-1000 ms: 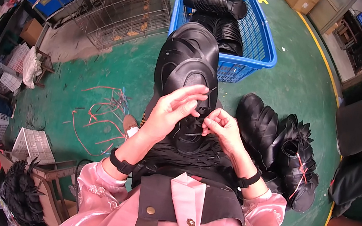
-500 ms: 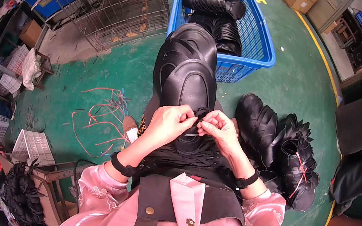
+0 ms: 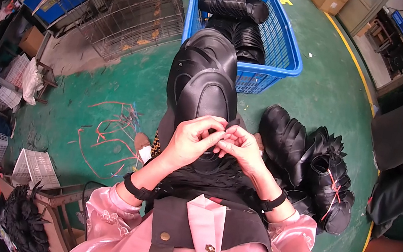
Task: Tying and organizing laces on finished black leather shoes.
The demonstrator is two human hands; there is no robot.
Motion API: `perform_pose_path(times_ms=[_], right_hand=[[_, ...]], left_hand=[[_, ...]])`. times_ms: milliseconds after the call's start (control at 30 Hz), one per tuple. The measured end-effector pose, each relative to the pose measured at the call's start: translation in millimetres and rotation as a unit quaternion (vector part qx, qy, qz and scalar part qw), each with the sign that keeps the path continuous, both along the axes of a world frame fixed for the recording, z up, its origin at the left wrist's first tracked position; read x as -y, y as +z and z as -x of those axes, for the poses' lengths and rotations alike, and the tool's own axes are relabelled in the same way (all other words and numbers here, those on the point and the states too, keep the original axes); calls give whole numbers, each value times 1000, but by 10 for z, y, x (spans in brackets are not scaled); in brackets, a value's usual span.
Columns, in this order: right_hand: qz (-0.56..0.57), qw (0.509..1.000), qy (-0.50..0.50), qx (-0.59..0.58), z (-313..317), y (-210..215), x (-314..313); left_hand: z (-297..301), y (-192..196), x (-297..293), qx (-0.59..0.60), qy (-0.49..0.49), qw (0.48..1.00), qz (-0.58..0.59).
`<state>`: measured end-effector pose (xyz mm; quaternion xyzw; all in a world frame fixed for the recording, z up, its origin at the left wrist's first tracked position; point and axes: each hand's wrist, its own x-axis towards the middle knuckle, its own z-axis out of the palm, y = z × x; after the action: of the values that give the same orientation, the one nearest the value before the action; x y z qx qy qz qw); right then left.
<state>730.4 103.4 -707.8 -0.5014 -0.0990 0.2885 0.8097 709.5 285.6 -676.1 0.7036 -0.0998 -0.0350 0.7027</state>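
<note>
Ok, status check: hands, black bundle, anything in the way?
Left hand and right hand together, fingertips close; any hold hidden. Black bundle beneath, stretching toward blue basket. Nothing seen blocking the hands.

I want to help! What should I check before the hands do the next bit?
1. Left hand and right hand close together over the lap: ok, their fingertips are side by side.
2. Something pinched between the fingertips: cannot tell, the fingers hide it.
3. Stack of black shoe uppers on the lap: ok, it lies just beyond the hands.
4. Blue plastic basket in front: ok, in view, with more black shoe uppers inside.
5. Bundle on the right tied up: ok, a red tie crosses it.
6. Floor on the left tidy: not ok, thin strips are scattered there.
</note>
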Motion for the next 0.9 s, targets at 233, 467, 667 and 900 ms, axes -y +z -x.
perform_pose_path(times_ms=[233,467,667,900], right_hand=[[48,995,-56,63,74,80,10],[77,985,-113,102,129,124,-29],[107,982,-108,109,142,153,-52],[-1,992,-114,51,186,55,-42]], left_hand=[[-5,168,-17,-65,-31,997,-11],[17,201,-45,-54,-43,997,-33],[30,201,-67,87,1,977,-192],[13,-23,-47,-82,14,996,-5]])
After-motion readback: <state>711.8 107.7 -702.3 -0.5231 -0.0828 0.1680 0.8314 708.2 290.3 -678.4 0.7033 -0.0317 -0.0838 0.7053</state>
